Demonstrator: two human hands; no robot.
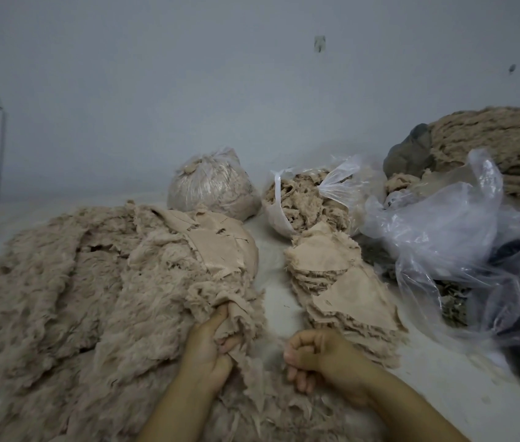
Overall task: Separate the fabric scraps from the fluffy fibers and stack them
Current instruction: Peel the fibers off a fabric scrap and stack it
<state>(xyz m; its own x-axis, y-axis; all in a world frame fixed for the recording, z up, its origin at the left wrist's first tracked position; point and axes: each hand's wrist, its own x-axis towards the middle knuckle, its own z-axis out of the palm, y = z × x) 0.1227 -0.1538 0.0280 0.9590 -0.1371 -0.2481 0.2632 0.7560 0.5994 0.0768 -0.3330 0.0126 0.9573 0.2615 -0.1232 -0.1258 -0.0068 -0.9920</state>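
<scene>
Left hand (209,346) grips a fabric scrap (236,317) (fluffy-edged); right hand (314,355) clenched, holding nothing visible

A pale surface (271,301) carries a broad heap of fluffy beige fibers (61,282) at left, a stack of fabric scraps (341,288) just right of centre, 2 fiber-filled plastic bags (214,186) near the wall, and crumpled clear plastic (443,224) at right, before a further fiber mound (501,141).
</scene>
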